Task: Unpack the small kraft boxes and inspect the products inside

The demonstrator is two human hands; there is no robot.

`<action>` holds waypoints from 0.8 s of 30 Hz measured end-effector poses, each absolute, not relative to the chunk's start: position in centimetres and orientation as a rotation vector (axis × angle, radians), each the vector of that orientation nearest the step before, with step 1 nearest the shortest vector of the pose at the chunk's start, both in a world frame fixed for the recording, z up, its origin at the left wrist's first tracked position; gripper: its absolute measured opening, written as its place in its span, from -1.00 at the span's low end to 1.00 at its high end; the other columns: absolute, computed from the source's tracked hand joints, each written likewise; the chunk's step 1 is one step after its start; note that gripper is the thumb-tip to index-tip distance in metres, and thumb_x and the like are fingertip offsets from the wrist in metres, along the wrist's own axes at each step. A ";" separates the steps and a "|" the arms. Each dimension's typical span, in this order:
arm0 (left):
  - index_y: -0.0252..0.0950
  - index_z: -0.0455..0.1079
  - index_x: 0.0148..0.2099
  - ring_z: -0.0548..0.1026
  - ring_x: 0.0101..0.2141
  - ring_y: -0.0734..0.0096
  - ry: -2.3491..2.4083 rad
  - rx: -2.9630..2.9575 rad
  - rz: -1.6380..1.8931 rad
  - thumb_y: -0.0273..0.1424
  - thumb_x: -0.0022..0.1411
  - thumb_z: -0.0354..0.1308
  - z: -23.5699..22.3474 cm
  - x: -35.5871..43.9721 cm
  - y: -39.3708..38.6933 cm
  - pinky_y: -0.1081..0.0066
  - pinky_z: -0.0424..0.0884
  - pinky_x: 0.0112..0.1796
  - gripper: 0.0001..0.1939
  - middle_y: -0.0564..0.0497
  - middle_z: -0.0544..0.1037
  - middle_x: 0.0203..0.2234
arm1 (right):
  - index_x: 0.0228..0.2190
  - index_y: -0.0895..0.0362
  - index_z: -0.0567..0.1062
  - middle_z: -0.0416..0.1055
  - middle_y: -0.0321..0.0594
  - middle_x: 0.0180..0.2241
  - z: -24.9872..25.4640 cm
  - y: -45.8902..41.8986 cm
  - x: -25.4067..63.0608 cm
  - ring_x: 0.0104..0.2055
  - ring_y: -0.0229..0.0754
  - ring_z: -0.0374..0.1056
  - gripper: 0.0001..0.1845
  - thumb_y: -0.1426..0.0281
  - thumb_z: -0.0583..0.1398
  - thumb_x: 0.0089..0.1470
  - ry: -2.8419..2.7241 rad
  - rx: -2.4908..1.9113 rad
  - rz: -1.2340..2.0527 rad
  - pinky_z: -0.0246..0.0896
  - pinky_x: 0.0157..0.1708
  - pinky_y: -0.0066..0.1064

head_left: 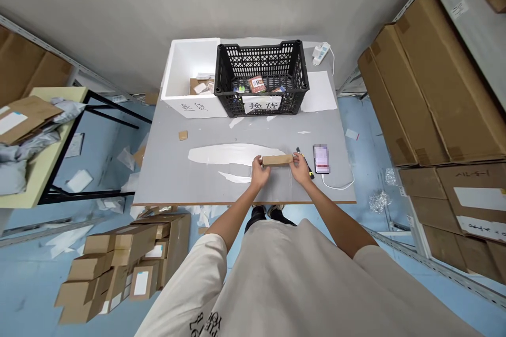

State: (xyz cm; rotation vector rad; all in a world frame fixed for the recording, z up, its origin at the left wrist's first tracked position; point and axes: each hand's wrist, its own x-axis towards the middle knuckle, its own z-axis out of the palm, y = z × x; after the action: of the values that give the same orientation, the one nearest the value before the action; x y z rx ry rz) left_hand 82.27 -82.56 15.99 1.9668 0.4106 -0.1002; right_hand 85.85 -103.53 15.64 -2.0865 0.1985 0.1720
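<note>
Between my two hands is a long, narrow brown cardboard box (277,160), held level above the front part of the grey table. Its left end is gripped by the fingers of my left hand (260,172). At the other end, my right hand (299,168) closes on it with thumb and fingers. A box cutter with a black and yellow handle (311,174) lies just right of my right hand, partly hidden by it. Farther right a phone (321,159) with a lit screen rests on the table, a white cable plugged into it.
At the table's back stand a white foam box (207,108) and a black plastic crate (261,110) with small packages inside. A small brown piece (183,135) lies left on the table (166,168). Cardboard boxes (114,253) are stacked on the floor; shelves of cartons (446,73) rise at right.
</note>
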 end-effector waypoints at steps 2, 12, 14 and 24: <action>-0.25 0.06 0.28 0.41 0.07 0.18 0.417 1.945 -0.136 -0.42 0.10 0.18 15.7 82.8 -82.5 0.21 0.33 0.08 -0.29 -0.19 0.36 0.07 | 0.13 0.10 0.30 0.42 -0.06 0.03 15.5 -103.4 86.1 0.02 -0.09 0.40 -0.42 0.26 0.16 0.07 0.201 -2.072 0.199 0.31 0.06 -0.17; -0.25 0.04 0.27 0.40 0.13 0.15 0.462 1.885 -0.321 -0.51 0.02 0.17 13.1 82.6 -81.0 0.17 0.31 0.10 -0.24 -0.24 0.34 0.17 | 0.16 0.08 0.27 0.39 -0.08 0.14 13.2 -104.6 84.9 0.15 -0.10 0.37 -0.30 0.42 0.14 -0.07 0.274 -2.012 0.371 0.28 0.12 -0.15; -0.23 0.04 0.26 0.38 0.15 0.17 0.441 1.873 -0.339 -0.55 -0.01 0.15 13.0 82.5 -81.0 0.18 0.30 0.12 -0.23 -0.21 0.36 0.17 | 0.14 0.06 0.29 0.40 -0.13 0.13 12.9 -104.6 84.7 0.16 -0.11 0.36 -0.32 0.43 0.13 -0.08 0.264 -2.009 0.384 0.25 0.15 -0.13; -0.22 -0.01 0.31 0.48 0.02 0.26 0.427 1.781 -0.260 -0.49 0.05 0.17 12.6 83.5 -81.0 0.25 0.41 -0.03 -0.21 -0.19 0.39 0.08 | 0.14 0.13 0.38 0.41 -0.04 0.08 13.4 -103.8 85.9 0.00 -0.10 0.46 -0.31 0.40 0.19 -0.09 0.267 -1.994 0.320 0.31 0.13 -0.14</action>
State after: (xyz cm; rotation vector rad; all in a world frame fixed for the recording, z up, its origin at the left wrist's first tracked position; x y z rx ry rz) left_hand 83.47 -81.00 12.56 1.7806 0.4273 -0.2600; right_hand 85.88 -103.80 13.37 -1.9939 0.2666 0.3201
